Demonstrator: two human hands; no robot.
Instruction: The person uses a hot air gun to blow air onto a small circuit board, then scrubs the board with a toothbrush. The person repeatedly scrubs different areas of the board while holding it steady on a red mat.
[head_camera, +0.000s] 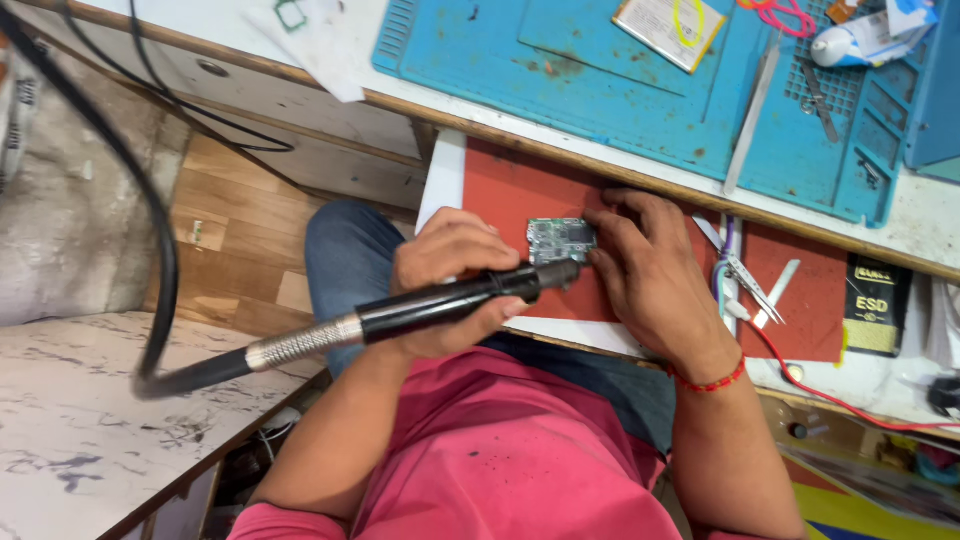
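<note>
My left hand (445, 265) grips a black tool handpiece (440, 305) with a metal collar and a thick black hose (165, 270) trailing off to the left. Its tip points at a small green circuit board (558, 238) lying on a red mat (500, 190). My right hand (650, 270), with a red thread band at the wrist, rests on the mat, and its fingertips press on the board's right edge.
A blue work mat (600, 90) on the bench above holds a flat metal tool (752, 115) and small parts. Tweezers (745, 275), a black pouch (878, 305) and a red wire (810, 385) lie to the right. A white marbled surface (80, 440) is at lower left.
</note>
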